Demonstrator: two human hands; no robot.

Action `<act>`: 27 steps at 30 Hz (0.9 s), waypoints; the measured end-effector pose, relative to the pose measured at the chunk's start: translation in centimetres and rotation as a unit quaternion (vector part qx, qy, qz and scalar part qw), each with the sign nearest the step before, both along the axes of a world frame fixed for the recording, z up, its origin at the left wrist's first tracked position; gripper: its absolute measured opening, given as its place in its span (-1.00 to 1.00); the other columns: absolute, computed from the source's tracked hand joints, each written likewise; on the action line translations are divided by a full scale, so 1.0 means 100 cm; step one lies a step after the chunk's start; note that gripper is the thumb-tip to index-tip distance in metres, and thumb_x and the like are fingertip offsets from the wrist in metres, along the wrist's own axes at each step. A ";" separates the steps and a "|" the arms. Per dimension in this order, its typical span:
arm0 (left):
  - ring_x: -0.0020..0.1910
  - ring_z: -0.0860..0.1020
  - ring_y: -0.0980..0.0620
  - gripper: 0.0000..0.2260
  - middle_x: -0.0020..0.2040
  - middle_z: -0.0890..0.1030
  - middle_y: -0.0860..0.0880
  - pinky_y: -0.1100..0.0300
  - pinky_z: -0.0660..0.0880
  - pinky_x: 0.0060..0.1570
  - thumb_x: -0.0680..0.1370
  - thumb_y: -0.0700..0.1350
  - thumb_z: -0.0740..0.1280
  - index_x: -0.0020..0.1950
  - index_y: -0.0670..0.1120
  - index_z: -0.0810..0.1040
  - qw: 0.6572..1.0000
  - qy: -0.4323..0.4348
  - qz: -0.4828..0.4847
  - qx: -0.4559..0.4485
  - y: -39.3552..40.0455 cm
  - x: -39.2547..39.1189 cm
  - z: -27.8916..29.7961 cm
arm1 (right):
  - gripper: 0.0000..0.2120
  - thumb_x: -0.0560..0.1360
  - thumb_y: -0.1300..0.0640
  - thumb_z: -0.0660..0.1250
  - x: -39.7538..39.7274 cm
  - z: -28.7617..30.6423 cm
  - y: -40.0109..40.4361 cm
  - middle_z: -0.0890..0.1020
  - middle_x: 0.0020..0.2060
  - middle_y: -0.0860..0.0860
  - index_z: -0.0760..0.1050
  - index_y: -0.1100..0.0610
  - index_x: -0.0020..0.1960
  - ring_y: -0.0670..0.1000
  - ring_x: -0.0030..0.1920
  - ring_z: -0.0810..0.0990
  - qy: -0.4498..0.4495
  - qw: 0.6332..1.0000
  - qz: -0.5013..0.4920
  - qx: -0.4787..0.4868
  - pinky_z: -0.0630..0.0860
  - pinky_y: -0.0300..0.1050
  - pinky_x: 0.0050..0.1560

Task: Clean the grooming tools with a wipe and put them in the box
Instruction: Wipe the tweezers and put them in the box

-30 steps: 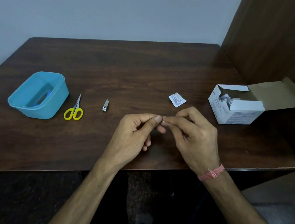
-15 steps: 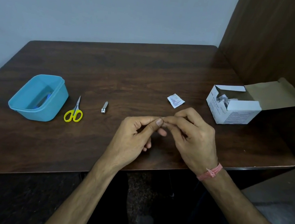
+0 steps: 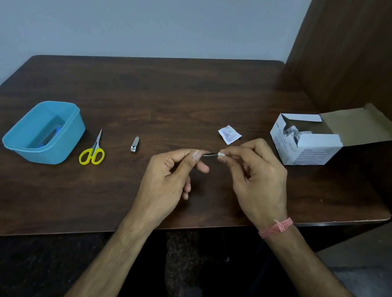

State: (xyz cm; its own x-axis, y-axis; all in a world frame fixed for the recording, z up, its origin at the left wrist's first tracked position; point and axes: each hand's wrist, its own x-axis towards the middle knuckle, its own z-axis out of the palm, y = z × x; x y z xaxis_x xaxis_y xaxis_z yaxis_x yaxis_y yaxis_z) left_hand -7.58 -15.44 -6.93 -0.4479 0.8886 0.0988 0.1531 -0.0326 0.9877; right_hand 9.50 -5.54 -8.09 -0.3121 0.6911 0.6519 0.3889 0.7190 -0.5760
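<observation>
- Head view: the left hand (image 3: 171,172) is pinching a thin metal tool (image 3: 210,153), probably tweezers though too small to be sure, by one end between thumb and forefinger, above the table (image 3: 196,94) near its front edge.
- The right hand (image 3: 258,178) is pinching a small white wipe (image 3: 221,154) around the tool's other end, fingers curled on it.
- The tool is looking light, stiff and slick; I judge a firm pinch at the far end is keeping it from twisting while the wipe is sliding along it. The wipe is looking soft and limp, best folded round the metal.
- The yellow-handled scissors (image 3: 92,151) and the nail clipper (image 3: 134,144) are lying on the table, just right of the blue box (image 3: 44,132); both are waiting, seemingly uncleaned.
- Something blue is sitting inside the box, unclear what.
- A torn sachet (image 3: 229,134) is lying beyond the hands, and an open white carton (image 3: 309,142) is standing at the right.
</observation>
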 end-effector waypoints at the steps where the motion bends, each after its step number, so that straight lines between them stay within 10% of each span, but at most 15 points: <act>1: -0.44 0.48 0.14 -0.79 -0.05 0.80 0.04 0.25 0.48 -0.47 0.78 -0.06 0.34 0.18 0.04 0.79 1.000 0.005 -0.005 -0.001 0.000 0.000 0.000 | -0.94 0.64 0.17 0.56 0.000 0.000 -0.001 0.62 -0.03 -0.08 0.78 0.09 0.10 -0.23 -0.16 0.56 -0.006 1.000 0.017 0.008 0.53 -0.28 -0.11; 12: -0.45 0.46 0.13 -0.82 0.03 0.81 0.03 0.23 0.48 -0.52 0.77 -0.08 0.38 0.21 0.01 0.79 0.999 -0.025 0.041 0.012 0.000 -0.001 -0.002 | -0.91 0.59 0.12 0.60 0.010 -0.001 0.024 0.67 -0.03 -0.11 0.74 -0.04 0.04 -0.18 -0.22 0.61 0.111 0.966 -0.121 -0.199 0.61 -0.24 -0.07; 27: -0.42 0.48 0.09 -0.84 0.03 0.82 0.08 0.20 0.52 -0.48 0.72 -0.11 0.47 0.25 0.06 0.78 1.000 0.013 0.009 -0.014 0.000 -0.002 -0.003 | -0.93 0.62 0.12 0.56 0.006 0.002 0.015 0.79 -0.05 -0.04 0.70 0.04 0.09 0.02 -0.37 0.71 0.115 0.953 0.072 -0.271 0.51 -0.23 -0.42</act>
